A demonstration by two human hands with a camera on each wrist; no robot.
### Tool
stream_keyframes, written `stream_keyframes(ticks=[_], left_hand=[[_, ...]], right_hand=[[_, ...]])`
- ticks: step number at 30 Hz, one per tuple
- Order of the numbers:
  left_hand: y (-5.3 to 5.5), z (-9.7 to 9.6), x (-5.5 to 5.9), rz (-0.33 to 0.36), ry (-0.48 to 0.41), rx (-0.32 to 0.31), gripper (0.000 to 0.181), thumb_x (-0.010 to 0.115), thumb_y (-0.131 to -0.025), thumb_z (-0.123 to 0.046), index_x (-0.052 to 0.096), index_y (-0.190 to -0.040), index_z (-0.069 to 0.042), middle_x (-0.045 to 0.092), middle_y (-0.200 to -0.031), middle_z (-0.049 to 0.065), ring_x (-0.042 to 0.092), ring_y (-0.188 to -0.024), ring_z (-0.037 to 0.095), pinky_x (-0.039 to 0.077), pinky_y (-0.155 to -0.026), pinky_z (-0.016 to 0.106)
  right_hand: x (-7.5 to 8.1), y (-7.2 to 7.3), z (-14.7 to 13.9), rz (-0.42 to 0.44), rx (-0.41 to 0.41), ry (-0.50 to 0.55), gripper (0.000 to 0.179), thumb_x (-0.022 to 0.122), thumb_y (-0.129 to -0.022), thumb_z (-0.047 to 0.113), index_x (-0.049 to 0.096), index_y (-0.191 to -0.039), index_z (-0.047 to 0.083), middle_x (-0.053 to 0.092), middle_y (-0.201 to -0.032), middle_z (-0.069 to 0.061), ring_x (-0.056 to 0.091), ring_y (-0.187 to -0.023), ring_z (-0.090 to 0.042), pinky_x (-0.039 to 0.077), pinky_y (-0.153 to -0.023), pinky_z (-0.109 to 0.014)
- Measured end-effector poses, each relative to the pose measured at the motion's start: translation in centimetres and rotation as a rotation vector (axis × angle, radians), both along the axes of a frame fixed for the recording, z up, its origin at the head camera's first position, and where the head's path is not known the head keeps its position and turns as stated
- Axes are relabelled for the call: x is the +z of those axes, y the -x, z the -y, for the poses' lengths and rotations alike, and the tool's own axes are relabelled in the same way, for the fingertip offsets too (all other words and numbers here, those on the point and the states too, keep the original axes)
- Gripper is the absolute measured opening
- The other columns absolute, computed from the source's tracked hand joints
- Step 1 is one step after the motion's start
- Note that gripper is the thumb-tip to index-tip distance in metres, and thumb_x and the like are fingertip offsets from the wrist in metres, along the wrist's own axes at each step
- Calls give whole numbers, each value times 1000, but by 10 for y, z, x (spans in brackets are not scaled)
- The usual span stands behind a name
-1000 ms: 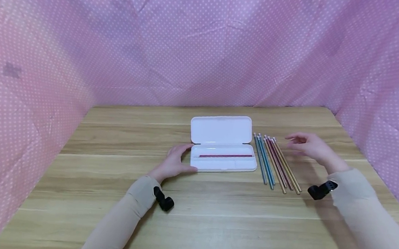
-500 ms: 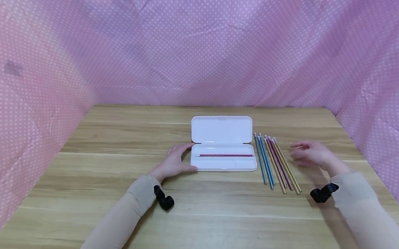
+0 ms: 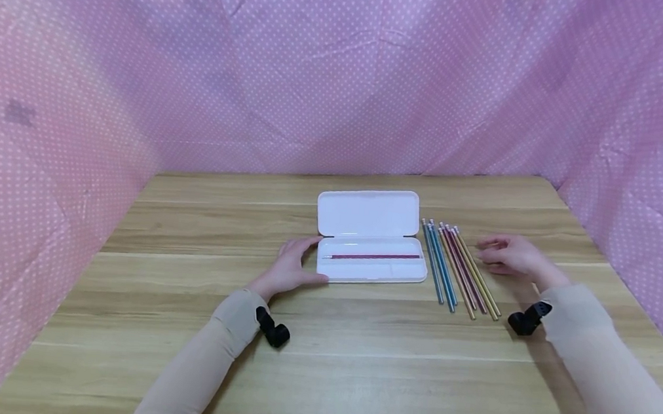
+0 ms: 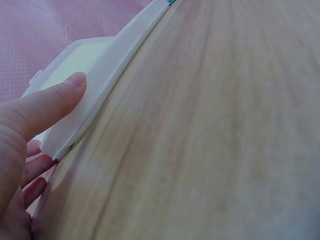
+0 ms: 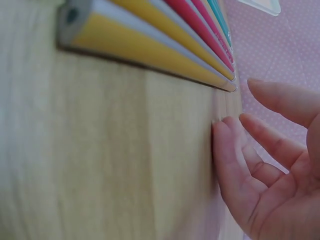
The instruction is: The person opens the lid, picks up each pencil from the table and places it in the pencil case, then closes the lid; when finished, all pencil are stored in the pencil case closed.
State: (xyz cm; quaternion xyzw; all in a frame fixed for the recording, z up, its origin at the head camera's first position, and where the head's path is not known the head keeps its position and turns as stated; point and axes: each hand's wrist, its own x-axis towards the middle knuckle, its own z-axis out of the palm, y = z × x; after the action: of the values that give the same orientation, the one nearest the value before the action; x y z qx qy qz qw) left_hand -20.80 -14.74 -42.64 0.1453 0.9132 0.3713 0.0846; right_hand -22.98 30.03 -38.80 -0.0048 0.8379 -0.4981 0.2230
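In the head view a white pencil case (image 3: 352,276) lies with its lid (image 3: 368,214) raised at the back. One red pencil (image 3: 371,257) rests inside it, lengthwise. My left hand (image 3: 287,270) holds the case by its left end, with the thumb (image 4: 60,101) against the front wall and the fingers around the corner. To the right of the case lies a row of pencils: blue pencils (image 3: 438,267), then red and gold pencils (image 3: 481,283). My right hand (image 3: 513,256) hovers just right of the row, fingers loosely bent and holding nothing. In the right wrist view its fingertips are near the outermost gold pencil's (image 5: 150,57) far end.
Everything lies on a wood-grain table (image 3: 353,367). A pink polka-dot cloth (image 3: 343,76) hangs behind the table and along both sides. Each wrist wears a small black camera, such as the left wrist camera (image 3: 273,329).
My right hand has come down toward me, then shifted slightly left toward the pencils. The left hand, the case and the pencils stay in place.
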Motion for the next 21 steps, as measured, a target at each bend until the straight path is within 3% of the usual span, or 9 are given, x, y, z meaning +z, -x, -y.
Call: stream_keyframes(ticks=[9, 15, 21], left_hand=[[1, 0, -1, 0, 23, -6, 87, 82, -70, -37, 40, -143, -18, 39, -148, 4, 27, -138, 26, 9, -117, 45], [-1, 0, -1, -19, 28, -10, 86, 83, -70, -36, 40, -143, -17, 40, -147, 5, 29, -137, 26, 12, -116, 45], [-1, 0, -2, -7, 24, -2, 86, 83, -70, -38, 40, -143, -19, 40, -147, 3, 28, -137, 26, 14, -116, 46]], right_hand=[[-3, 2, 3, -43, 14, -101, 57, 64, -90, 15, 40, -132, -14, 63, -105, -9, 60, -82, 0, 56, -79, -26], [-8, 2, 5, -68, 9, -127, 58, 67, -88, 16, 42, -130, -14, 63, -99, -5, 60, -80, -2, 56, -77, -25], [-10, 1, 6, -89, 15, -147, 56, 67, -88, 15, 43, -129, -14, 62, -102, -11, 59, -81, -4, 55, -74, -22]])
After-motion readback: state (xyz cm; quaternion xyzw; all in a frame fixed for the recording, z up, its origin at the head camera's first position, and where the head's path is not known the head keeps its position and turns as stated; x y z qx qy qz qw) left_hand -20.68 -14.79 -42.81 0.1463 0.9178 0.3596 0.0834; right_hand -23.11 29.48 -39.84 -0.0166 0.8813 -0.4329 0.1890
